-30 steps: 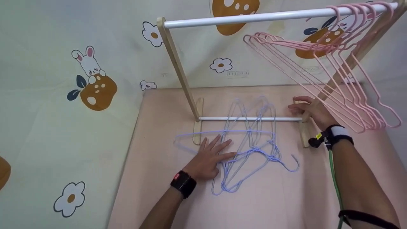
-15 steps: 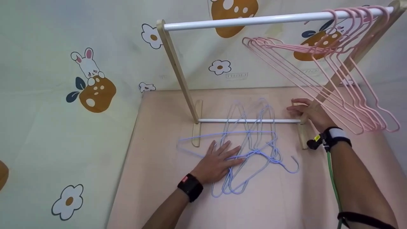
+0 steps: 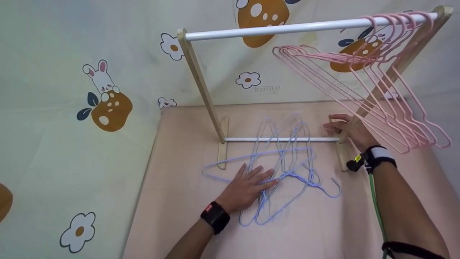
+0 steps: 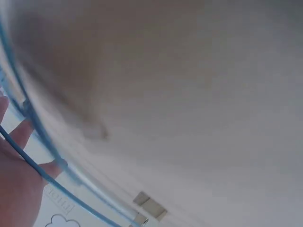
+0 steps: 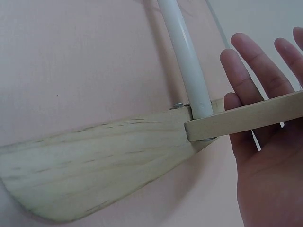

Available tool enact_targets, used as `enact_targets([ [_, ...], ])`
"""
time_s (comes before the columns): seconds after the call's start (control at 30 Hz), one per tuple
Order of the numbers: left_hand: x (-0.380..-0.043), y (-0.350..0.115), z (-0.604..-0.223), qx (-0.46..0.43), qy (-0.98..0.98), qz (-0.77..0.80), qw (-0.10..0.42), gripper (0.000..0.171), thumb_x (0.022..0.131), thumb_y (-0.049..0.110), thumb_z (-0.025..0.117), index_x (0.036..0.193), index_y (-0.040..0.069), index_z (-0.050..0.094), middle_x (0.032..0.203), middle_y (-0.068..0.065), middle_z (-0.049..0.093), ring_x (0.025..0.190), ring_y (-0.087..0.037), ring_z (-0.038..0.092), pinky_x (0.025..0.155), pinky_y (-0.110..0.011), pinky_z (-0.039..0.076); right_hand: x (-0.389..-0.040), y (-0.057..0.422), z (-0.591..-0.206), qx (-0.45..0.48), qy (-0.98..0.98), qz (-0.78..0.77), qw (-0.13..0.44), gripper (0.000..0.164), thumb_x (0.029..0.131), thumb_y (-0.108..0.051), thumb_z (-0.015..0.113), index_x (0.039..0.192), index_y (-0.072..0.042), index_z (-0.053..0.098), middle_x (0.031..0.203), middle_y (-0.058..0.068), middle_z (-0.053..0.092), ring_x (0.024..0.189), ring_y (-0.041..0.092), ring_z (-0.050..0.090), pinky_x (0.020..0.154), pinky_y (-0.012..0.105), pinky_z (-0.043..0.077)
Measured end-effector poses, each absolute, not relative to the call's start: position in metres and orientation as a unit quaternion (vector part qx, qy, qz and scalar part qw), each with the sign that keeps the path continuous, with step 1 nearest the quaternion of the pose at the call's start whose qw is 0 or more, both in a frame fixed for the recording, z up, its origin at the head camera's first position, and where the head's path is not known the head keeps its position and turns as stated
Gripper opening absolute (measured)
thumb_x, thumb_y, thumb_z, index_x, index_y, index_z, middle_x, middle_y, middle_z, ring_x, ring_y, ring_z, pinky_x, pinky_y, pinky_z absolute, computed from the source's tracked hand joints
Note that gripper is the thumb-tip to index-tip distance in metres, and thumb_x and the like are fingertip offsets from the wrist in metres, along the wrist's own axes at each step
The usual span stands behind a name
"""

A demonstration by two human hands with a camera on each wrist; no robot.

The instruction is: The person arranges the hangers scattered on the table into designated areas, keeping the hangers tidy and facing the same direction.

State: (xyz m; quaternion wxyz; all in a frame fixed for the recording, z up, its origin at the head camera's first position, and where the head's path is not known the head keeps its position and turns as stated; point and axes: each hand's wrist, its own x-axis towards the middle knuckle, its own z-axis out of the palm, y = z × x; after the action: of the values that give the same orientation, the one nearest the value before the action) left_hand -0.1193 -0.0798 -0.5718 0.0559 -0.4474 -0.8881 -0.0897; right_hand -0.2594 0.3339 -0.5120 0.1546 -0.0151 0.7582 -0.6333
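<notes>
In the head view, my left hand (image 3: 244, 189) lies with spread fingers over a heap of light-blue wire hangers (image 3: 294, 175) on the pink surface. Blue hanger wires also cross in front of the left hand (image 4: 19, 184) in the left wrist view. My right hand (image 3: 359, 135) is at the foot of the rack's right wooden post (image 5: 251, 113). Seen from the right wrist, the right hand (image 5: 279, 170) has its fingers extended behind that post, with the palm beside it; whether the palm touches is unclear. The thumb is hidden.
Several pink hangers (image 3: 388, 59) hang at the right end of the rack's white top rail (image 3: 273, 30). A lower white bar (image 3: 244, 139) joins the wooden feet (image 3: 222, 156). Behind stands a patterned wall (image 3: 212, 86). A green cable (image 3: 377, 205) runs along the right forearm.
My left hand has slid rightward across the blue hangers, and some of them have shifted and turned a little. The right hand stays at the post. The head view has tilted slightly upward.
</notes>
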Motion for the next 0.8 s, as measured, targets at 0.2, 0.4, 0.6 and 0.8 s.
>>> enact_targets([
  [0.2, -0.123, -0.08, -0.554, -0.441, -0.888, -0.116, 0.052, 0.048, 0.109, 0.03, 0.026, 0.156, 0.034, 0.021, 0.158, 0.004, 0.033, 0.141, -0.021, 0.037, 0.109, -0.053, 0.033, -0.257, 0.332, -0.508, -0.008, 0.758, -0.633, 0.155, 0.043, 0.105, -0.025, 0.05, 0.14, -0.002, 0.047, 0.129, 0.022, 0.061, 0.119, 0.031, 0.06, 0.109, 0.049, 0.032],
  [0.4, -0.128, -0.086, -0.542, -0.418, -0.877, -0.208, 0.11, 0.048, 0.103, 0.014, 0.048, 0.15, 0.021, 0.041, 0.149, 0.004, 0.047, 0.135, -0.015, 0.045, 0.111, -0.032, 0.033, -0.257, 0.327, -0.507, 0.008, 0.765, -0.625, 0.157, 0.039, 0.103, -0.021, 0.054, 0.135, 0.001, 0.053, 0.141, 0.013, 0.051, 0.123, 0.036, 0.052, 0.107, 0.046, 0.033],
  [0.6, -0.133, -0.089, -0.527, -0.366, -0.882, -0.273, 0.12, 0.044, 0.104, 0.013, 0.049, 0.147, 0.019, 0.045, 0.142, 0.007, 0.053, 0.13, -0.009, 0.048, 0.107, -0.028, 0.038, -0.257, 0.328, -0.507, 0.004, 0.769, -0.622, 0.15, 0.037, 0.103, -0.021, 0.053, 0.134, -0.001, 0.055, 0.141, 0.014, 0.052, 0.122, 0.039, 0.05, 0.103, 0.042, 0.035],
  [0.8, -0.138, -0.089, -0.513, -0.328, -0.885, -0.304, 0.128, 0.036, 0.106, 0.023, 0.043, 0.14, 0.017, 0.053, 0.132, 0.004, 0.061, 0.121, -0.012, 0.056, 0.098, -0.032, 0.046, -0.258, 0.33, -0.511, -0.008, 0.763, -0.633, 0.132, 0.034, 0.103, -0.017, 0.053, 0.132, 0.002, 0.057, 0.135, 0.017, 0.056, 0.114, 0.032, 0.06, 0.095, 0.034, 0.046],
])
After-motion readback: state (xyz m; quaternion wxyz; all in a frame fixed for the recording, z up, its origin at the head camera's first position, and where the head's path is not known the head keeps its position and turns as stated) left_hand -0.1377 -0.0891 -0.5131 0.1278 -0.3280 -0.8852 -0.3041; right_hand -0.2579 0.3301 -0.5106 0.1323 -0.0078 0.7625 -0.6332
